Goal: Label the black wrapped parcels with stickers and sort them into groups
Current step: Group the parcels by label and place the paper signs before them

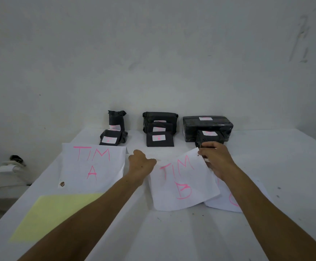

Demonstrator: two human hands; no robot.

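Note:
Black wrapped parcels with white stickers stand in three groups against the wall: a left group [113, 136], a middle group [160, 137] and a right group [208, 127]. A sheet reading "TIM A" [94, 166] lies below the left group. My right hand [216, 160] pinches the top right corner of the "TIM B" sheet [183, 181], which is lifted and tilted. My left hand [141, 162] is curled at that sheet's left edge; whether it grips the paper is unclear. A third sheet [228, 202] with pink writing lies partly under the "TIM B" sheet.
A pale yellow sheet [55, 215] lies at the near left of the white table [172, 232]. A white wall rises right behind the parcels. Off the table's left edge sits a pale bundle [12, 166] on the floor.

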